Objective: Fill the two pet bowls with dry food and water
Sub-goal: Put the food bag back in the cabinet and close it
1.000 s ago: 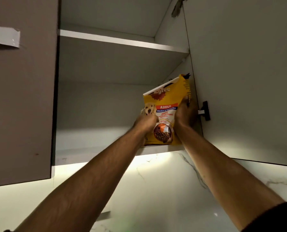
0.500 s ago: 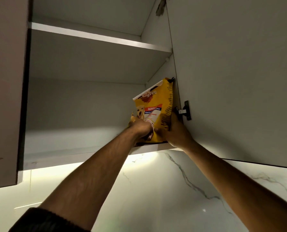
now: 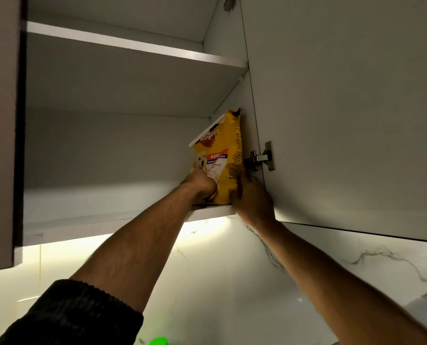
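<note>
- Both hands are raised into the open wall cabinet; against half a second ago the right hand (image 3: 253,197) sits a little lower on the bag, and the cabinet fills slightly more of the view.
- The left hand (image 3: 201,183) has its fingers curled round the lower left front of the yellow dog food bag (image 3: 226,155).
- The bag stands upright on the lower shelf (image 3: 108,220), in its right corner (just beside the door hinge (image 3: 262,158)).
- The right hand wraps the bag's lower right edge.
- The open cabinet door (image 3: 344,108) hangs at right.
</note>
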